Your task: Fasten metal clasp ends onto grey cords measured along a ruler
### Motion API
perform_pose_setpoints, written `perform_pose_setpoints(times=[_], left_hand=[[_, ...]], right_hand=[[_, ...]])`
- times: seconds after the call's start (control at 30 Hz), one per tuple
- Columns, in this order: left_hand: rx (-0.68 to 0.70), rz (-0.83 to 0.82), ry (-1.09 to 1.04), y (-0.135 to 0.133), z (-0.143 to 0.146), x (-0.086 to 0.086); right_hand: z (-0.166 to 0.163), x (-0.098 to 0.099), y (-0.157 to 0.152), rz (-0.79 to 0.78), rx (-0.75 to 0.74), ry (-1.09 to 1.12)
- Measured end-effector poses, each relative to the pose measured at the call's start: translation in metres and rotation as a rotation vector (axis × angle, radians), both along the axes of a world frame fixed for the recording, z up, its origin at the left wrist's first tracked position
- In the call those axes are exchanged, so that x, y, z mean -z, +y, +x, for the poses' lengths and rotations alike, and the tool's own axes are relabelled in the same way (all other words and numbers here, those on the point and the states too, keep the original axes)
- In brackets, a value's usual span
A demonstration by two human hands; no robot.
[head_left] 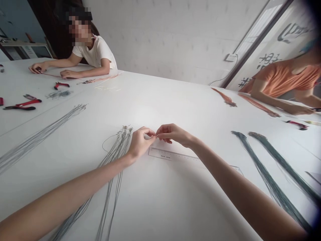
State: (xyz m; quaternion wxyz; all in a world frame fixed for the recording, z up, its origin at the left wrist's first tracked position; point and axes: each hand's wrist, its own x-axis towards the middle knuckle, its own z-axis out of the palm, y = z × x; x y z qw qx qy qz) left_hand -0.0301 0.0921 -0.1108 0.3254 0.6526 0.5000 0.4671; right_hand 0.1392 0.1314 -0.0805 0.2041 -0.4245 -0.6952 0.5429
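Fingertips pinched, my left hand [140, 143] and my right hand [175, 135] meet above the white table [170, 201]. Whatever they hold between them is too small to make out. Just below lies a clear ruler [160, 153], partly covered by my right forearm. Beside my left hand is a bundle of thin grey-green cords [114, 150] with small metal-looking ends at the top. My left forearm crosses over these cords.
Grey cords [47, 130] and red-handled pliers [23, 104] lie at left. Dark green cord bundles [263, 170] are at right, orange bundles [225, 97] behind them. A person in white [100, 50] and a person in orange [283, 75] sit across the table.
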Motion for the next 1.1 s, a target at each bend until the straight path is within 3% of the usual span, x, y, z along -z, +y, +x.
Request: perform_pose_setpoints(times=[0.5, 0.87, 1.1], left_hand=[[-0.019, -0.080, 0.042, 0.001, 0.000, 0.001], [0.213, -0.199, 0.260, 0.013, -0.016, -0.018], [0.245, -0.160, 0.385, 0.012, -0.026, -0.024]], right_hand=[[-0.001, 0.019, 0.000, 0.076, -0.001, 0.167], [-0.001, 0.026, -0.002, 0.174, 0.008, 0.107], [-0.003, 0.020, -0.007, 0.163, -0.006, 0.073]])
